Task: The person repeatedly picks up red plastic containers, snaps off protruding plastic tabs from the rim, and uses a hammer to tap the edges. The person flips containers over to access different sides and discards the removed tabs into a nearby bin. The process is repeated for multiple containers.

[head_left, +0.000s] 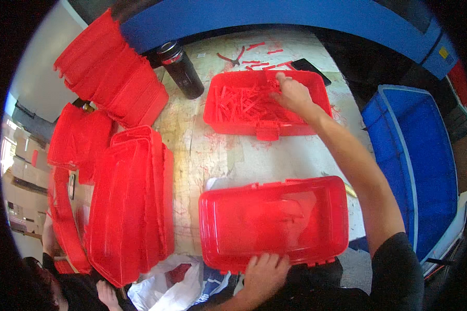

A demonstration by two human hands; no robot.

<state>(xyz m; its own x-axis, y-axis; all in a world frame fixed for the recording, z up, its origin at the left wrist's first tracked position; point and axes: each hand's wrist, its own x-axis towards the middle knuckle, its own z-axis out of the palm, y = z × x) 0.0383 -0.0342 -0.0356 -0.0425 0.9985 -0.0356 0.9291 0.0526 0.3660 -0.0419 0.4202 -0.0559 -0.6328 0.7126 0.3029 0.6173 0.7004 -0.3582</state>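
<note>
Right arm stretched far forward, bare forearm running up and leftward from a dark short sleeve at the shoulder. Right hand [292, 93] palm down, wrist slightly bent, fingers curled downward and partly spread; fingertips hidden from view. Left hand [263, 272] low and close to the body, palm down, knuckles toward the camera, fingers bent forward in a loose clasp.

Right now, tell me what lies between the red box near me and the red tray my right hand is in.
Head view: only bare, scuffed tabletop between the red box and the red tray, with red smears and flecks on it.
</note>
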